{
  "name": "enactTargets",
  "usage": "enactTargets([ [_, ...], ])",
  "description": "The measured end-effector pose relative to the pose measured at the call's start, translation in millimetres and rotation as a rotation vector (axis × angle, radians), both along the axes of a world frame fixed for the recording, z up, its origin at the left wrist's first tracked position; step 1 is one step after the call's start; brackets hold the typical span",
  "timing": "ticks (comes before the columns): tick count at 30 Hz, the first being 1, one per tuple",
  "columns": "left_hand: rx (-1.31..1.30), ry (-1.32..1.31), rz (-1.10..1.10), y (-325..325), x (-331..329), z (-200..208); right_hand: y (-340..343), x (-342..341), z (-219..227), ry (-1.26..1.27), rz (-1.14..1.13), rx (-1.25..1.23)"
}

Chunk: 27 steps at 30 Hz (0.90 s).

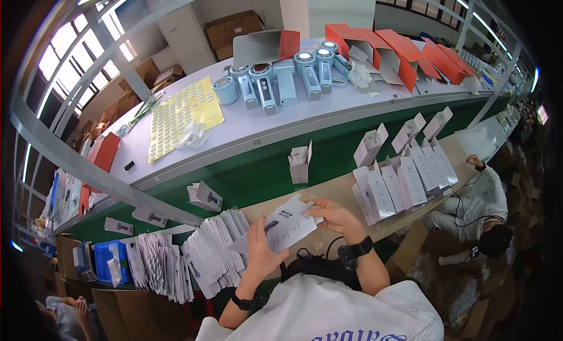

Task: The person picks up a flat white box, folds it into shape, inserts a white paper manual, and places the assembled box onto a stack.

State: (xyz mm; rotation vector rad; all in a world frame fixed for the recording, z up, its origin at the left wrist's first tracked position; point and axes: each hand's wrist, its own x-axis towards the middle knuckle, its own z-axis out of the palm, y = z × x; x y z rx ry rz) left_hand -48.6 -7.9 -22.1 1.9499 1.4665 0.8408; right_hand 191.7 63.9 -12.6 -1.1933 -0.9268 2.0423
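My left hand [262,254] and right hand [335,215] both clamped on 1 white carton [288,228], between them above tan tabletop [316,239]; long axis near-left to far-right, right hand nearer flap end.

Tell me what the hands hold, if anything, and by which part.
A white carton: left hand at its lower-left part, right hand at the flapped right end.

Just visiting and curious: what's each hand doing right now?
Left hand: holding a white carton.
Right hand: holding the same carton's right end.
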Motion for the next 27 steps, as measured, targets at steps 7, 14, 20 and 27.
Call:
enactTargets([
  [7, 0.012, 0.206, -0.278, 13.0, -7.2, 38.7, -14.4, 4.9, -0.7, 0.335, 0.173, 0.011],
  [14, -0.148, 0.332, -0.394, 11.3, -5.6, 35.1, -34.7, -21.4, 22.6, -0.216, 0.186, 0.464],
  [20, -0.123, 0.396, -0.407, 5.0, -3.8, 39.5, -38.6, -21.4, 22.3, -0.216, 0.313, 0.286],
  [27, -0.144, 0.417, -0.501, -4.4, -5.3, 32.7, -51.0, -27.8, -1.0, -0.298, 0.359, 0.297],
])
